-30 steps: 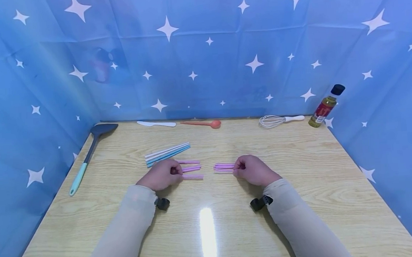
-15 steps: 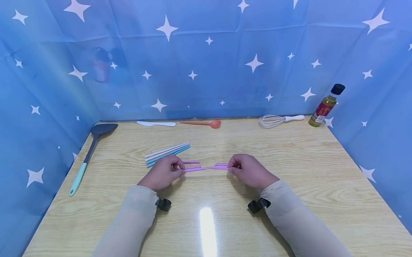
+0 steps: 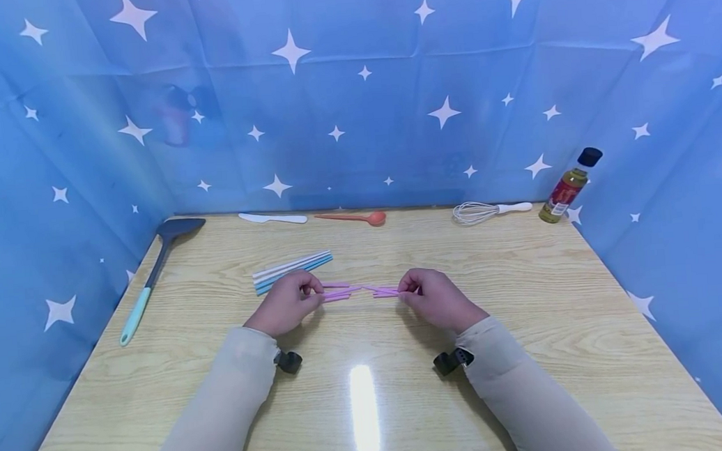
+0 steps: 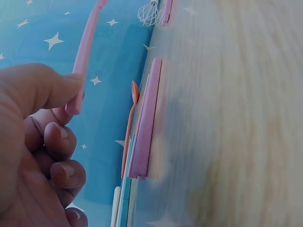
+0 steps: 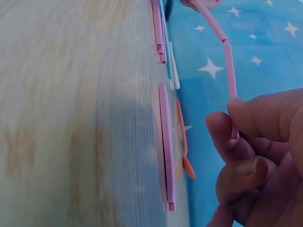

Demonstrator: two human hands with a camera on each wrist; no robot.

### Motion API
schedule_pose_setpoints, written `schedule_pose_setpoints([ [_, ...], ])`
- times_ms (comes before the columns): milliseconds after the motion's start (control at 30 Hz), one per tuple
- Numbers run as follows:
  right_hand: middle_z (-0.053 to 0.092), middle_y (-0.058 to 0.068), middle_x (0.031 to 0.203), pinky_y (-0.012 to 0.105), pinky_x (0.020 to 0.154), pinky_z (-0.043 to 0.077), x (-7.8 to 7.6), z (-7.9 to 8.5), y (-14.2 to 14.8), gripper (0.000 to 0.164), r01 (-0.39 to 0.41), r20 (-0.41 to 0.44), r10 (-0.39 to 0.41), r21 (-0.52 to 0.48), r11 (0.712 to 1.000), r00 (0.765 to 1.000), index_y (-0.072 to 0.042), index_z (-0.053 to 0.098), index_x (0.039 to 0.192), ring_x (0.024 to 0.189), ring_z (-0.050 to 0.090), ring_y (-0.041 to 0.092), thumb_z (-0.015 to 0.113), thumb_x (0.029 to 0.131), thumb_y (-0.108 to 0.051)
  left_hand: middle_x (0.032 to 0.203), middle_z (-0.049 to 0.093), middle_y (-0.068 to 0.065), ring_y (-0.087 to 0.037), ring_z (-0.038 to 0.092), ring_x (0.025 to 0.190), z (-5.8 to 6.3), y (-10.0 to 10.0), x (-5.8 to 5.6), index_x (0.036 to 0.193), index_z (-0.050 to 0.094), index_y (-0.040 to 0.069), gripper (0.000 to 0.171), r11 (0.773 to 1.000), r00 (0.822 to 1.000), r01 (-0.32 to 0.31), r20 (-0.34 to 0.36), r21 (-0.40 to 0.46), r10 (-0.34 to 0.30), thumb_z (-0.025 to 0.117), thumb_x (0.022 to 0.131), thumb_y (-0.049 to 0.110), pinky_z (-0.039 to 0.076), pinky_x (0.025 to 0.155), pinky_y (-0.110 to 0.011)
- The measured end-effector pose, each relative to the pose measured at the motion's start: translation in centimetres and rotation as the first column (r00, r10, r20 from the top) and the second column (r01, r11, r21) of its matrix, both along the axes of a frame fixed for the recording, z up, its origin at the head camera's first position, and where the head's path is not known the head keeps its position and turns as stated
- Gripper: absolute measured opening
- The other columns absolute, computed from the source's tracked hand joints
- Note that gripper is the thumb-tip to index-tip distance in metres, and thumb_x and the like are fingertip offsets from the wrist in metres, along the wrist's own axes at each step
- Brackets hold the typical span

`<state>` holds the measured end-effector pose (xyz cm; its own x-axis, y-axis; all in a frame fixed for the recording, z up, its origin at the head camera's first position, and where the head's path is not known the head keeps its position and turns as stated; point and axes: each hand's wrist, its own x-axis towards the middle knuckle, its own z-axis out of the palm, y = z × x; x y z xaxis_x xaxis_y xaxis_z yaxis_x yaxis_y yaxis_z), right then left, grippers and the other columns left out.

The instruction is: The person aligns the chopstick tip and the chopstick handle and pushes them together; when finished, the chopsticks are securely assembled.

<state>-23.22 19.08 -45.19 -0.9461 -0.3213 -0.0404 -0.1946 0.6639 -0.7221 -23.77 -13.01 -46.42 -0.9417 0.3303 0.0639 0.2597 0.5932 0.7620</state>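
Observation:
My left hand [image 3: 285, 303] pinches one end of a short, square-sided pink stick [image 4: 84, 56] between thumb and forefinger, raised over the table. Another pink stick [image 5: 230, 66] is pinched the same way by my right hand [image 3: 435, 297]. In the right wrist view the two free ends come together at a slight angle, right at each other. Under the left hand lie several similar pink sticks [image 4: 147, 123], side by side. Below the right hand a small group of pink sticks [image 5: 165, 146] lies on the table. Fingers hide part of both groups in the head view.
White and blue sticks [image 3: 295, 268] lie just behind the left hand. Along the back edge are a white knife [image 3: 272, 218], an orange spoon [image 3: 351, 217], a whisk [image 3: 486, 211] and a bottle [image 3: 566, 193]. A long-handled turner [image 3: 159, 260] lies at left.
Both hands have picked up a pink stick each from their groups and brought the free ends together in the middle, the right hand shifting slightly left. The resting sticks keep their places.

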Motion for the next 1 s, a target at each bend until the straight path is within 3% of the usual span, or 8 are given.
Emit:
schedule_pose_setpoints([
  [367,0.065,0.002,0.092,0.03,0.064,0.046,0.04,0.17,0.0,0.006,-0.006,-0.027,0.005,-0.034,0.999,1.0,-0.015,0.073,0.102,0.073,0.053,0.018,0.068,0.101,-0.01,0.091,0.055,-0.004,-0.011,0.035,0.056,-0.4,-0.04,-0.13,0.1,0.07,0.009,0.005,0.999,1.0,-0.01,-0.027,0.049,0.011,0.069,0.098,0.014,0.038,0.058,-0.027],
  [700,0.066,0.002,0.092,0.03,0.06,0.045,0.07,0.41,0.18,0.007,-0.013,-0.071,0.013,-0.001,1.0,0.997,-0.013,0.074,0.102,0.066,0.05,0.017,0.068,0.102,-0.011,0.092,0.057,-0.001,-0.01,0.037,0.057,-0.04,0.22,0.01,0.096,0.071,0.01,0.003,1.0,0.992,0.008,-0.128,-0.022,-0.011,0.071,0.097,0.013,0.039,0.06,-0.028],
  [867,0.066,0.002,0.088,0.029,0.06,0.044,0.03,0.34,0.04,0.008,-0.01,-0.087,0.01,-0.003,1.0,0.996,-0.008,0.075,0.104,0.066,0.049,0.016,0.068,0.102,-0.01,0.093,0.059,0.0,-0.013,0.044,0.067,0.12,0.58,0.15,0.094,0.071,0.014,0.003,0.998,0.985,0.019,-0.169,-0.056,-0.028,0.072,0.096,0.012,0.042,0.073,-0.032],
  [1000,0.064,0.001,0.087,0.029,0.06,0.043,0.0,0.2,-0.05,0.009,0.009,-0.099,-0.011,-0.022,1.0,0.995,-0.007,0.074,0.106,0.066,0.049,0.017,0.066,0.103,-0.011,0.095,0.06,0.001,-0.016,0.049,0.08,0.01,0.71,0.12,0.095,0.071,0.014,0.003,0.999,0.983,0.024,-0.182,-0.03,-0.029,0.071,0.097,0.012,0.043,0.08,-0.035],
])
